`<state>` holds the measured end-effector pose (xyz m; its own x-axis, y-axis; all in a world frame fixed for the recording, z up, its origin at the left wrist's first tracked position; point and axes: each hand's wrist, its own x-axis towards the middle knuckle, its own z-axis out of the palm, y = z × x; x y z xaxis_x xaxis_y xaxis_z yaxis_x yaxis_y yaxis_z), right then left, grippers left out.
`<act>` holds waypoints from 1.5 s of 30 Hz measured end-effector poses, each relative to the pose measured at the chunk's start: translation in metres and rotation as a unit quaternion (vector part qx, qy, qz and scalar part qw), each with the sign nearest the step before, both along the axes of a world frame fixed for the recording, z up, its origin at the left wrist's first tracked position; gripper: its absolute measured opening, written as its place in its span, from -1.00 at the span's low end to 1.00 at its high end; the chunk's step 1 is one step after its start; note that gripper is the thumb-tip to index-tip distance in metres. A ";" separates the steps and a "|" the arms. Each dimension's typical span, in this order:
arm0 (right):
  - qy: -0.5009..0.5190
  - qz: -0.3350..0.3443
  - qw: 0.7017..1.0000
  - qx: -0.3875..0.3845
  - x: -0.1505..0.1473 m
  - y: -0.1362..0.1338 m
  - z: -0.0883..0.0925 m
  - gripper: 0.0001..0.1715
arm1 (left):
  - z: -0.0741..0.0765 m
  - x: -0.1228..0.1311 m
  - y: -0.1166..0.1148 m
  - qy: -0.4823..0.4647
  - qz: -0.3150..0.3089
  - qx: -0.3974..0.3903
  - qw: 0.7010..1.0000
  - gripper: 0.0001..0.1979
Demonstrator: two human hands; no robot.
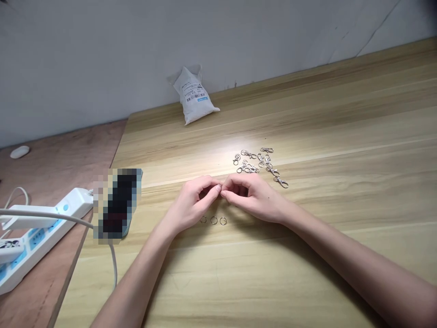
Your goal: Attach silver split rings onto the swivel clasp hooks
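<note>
My left hand [193, 200] and my right hand [254, 196] meet at the fingertips above the table. Each is closed in a pinch, and whatever sits between the fingers is too small and covered to make out. Just below them on the wood lie three small metal rings in a row: a left ring [203, 219] partly behind my left hand, a middle ring [213, 220] and a right ring [223, 221]. Beyond my right hand is a loose group of several silver lobster clasps with rings, among them a clasp [281, 182] at the near right and a clasp [266, 150] at the far side.
A white plastic package [196, 100] with a printed label leans near the wall. At left lie a phone [119, 205], blurred over, and a white power strip [48, 232] with a cable [114, 264] crossing the table's edge. A white oval object [19, 152] rests farther back.
</note>
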<state>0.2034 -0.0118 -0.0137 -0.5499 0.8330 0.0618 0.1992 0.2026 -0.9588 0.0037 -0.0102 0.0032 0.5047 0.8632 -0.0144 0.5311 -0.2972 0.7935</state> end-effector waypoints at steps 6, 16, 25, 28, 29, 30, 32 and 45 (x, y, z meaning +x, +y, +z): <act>-0.002 -0.001 1.000 -0.002 0.000 0.000 0.001 -0.83 | 0.001 0.001 0.000 -0.003 0.007 -0.003 1.000 -0.79; -0.013 -0.002 1.000 0.008 0.000 -0.001 0.003 -0.82 | 0.002 0.002 0.001 -0.005 0.013 -0.013 1.000 -0.78; -0.020 0.002 1.000 0.017 0.000 0.000 0.000 -0.82 | 0.002 0.002 -0.002 0.005 0.013 -0.011 1.000 -0.77; -0.026 0.001 0.999 0.021 -0.001 -0.001 0.002 -0.81 | 0.001 0.003 -0.002 0.009 0.012 -0.004 1.000 -0.76; -0.029 0.000 0.999 0.022 -0.001 -0.001 0.002 -0.81 | 0.000 0.003 -0.002 0.011 0.012 -0.002 1.000 -0.76; -0.031 0.000 0.999 0.022 -0.001 -0.001 0.002 -0.81 | 0.000 0.003 -0.002 0.013 0.012 -0.001 1.000 -0.76; -0.034 0.001 0.999 0.023 -0.001 -0.001 0.002 -0.81 | 0.000 0.004 -0.003 0.015 0.012 -0.001 1.000 -0.75; -0.037 0.001 0.999 0.027 0.000 -0.001 0.003 -0.80 | 0.002 0.006 -0.005 0.021 0.016 0.002 1.000 -0.76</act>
<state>0.2030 -0.0128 -0.0109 -0.5561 0.8285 0.0657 0.2688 0.2541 -0.9291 0.0094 -0.0148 0.0050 0.4761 0.8789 -0.0309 0.5728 -0.2833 0.7692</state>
